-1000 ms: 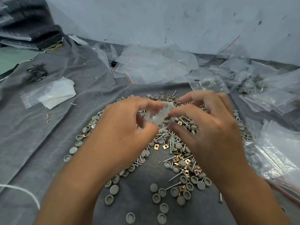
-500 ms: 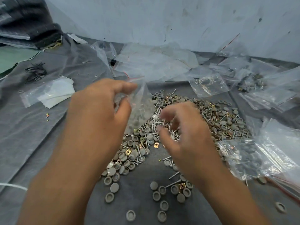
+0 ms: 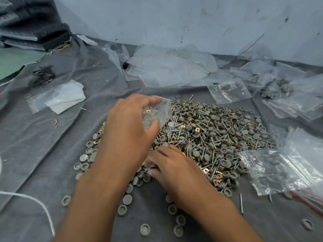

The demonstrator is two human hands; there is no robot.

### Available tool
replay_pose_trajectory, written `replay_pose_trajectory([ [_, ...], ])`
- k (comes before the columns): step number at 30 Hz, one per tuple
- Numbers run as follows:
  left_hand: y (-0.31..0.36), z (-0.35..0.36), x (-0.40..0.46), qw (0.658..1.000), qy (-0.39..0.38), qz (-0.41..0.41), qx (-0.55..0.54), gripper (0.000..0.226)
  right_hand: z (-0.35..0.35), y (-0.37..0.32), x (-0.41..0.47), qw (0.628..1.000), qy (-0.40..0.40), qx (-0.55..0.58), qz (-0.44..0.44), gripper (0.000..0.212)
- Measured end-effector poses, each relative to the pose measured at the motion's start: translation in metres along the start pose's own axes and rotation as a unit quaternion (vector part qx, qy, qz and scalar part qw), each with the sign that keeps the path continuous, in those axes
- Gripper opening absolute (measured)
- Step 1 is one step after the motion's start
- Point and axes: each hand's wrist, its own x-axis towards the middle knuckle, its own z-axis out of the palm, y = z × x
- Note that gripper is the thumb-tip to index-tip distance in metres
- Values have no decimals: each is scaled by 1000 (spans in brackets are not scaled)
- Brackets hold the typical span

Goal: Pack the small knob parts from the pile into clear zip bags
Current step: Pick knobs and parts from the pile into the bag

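Nearest the camera, loose grey knob caps [image 3: 144, 229] lie scattered on the grey cloth [image 3: 43, 147] that covers the tabletop; a white cord [image 3: 35, 200] curves across the cloth at the near left, and a single screw [image 3: 241, 204] lies apart at the near right. Just beyond, the right hand [image 3: 172, 169] rests low on the near edge of the pile [image 3: 209, 137], its fingers [image 3: 153, 169] curled down among the caps; whether they have a cap pinched cannot be told, since the fingertips are hidden against the parts. Above and to the left of it the left hand [image 3: 129, 130] holds a small clear zip bag [image 3: 157, 112] over the pile's left side; thumb and forefinger pinch the bag, which has some grey caps and a brass piece inside. The pile itself is a mix of grey knob caps, silver screws and small brass square clips, spread over the middle of the cloth. At the right, touching the pile's edge, lie filled clear bags [image 3: 279, 170] with grey caps inside. To the left, well apart from the pile, a flat bag with white sheets [image 3: 59, 100] lies on the cloth; beyond it sits a small heap of black wire pieces [image 3: 43, 75]. Farther back, a heap of empty clear bags [image 3: 171, 69] spreads along the foot of a pale wall [image 3: 174, 20]; more bagged parts [image 3: 277, 89] lie at the far right; dark folded fabric [image 3: 31, 28] is stacked in the far left corner.
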Motion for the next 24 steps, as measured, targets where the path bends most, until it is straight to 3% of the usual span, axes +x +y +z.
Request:
replay_pose_trajectory([
  [2, -1, 0, 0, 1000, -8, 10, 3, 46, -14, 1, -2, 996, 25, 90, -8, 7],
  [6, 1, -1, 1, 999, -32, 17, 14, 49, -55, 4, -6, 946, 257, 197, -30, 5],
  [8, 4, 0, 0, 998, -51, 27, 25, 52, -70, 4, -6, 927, 320, 192, -38, 7],
  [17, 20, 7, -4, 993, -92, 60, 34, 50, -67, 10, -1, 956, 281, -55, -67, 16],
  [21, 19, 6, -5, 995, -85, 48, 32, 51, -76, 12, -3, 939, 338, 15, -65, 9],
  [24, 15, 4, -6, 998, -41, 24, 31, 51, -86, 30, -9, 936, 346, 52, 29, 14],
])
